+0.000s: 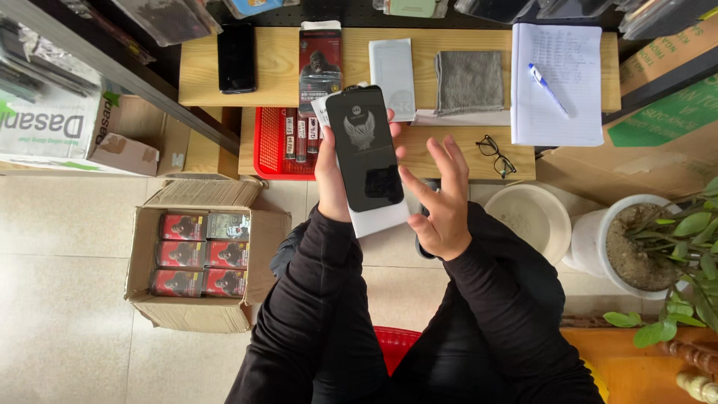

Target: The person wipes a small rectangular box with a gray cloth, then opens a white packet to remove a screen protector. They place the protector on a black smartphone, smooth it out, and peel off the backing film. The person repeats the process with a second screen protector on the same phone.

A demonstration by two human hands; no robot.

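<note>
My left hand (330, 173) holds up a flat black screen-protector sheet (364, 150) with a pale winged emblem, backed by a white card that sticks out at the bottom. My right hand (441, 196) hovers just to its right, fingers spread, thumb tip near the sheet's lower right edge. Both arms wear black sleeves. Behind the sheet on the wooden bench lie a dark retail package (320, 60) and a white sleeve (393, 76).
On the wooden bench (277, 67) lie a black phone (236, 57), grey cloth (470, 81), notebook with blue pen (556, 82) and glasses (495, 155); a red basket (269, 142) sits below. An open carton of boxed packs (199, 258) stands left, a potted plant (643, 243) and white bowl (529, 217) right.
</note>
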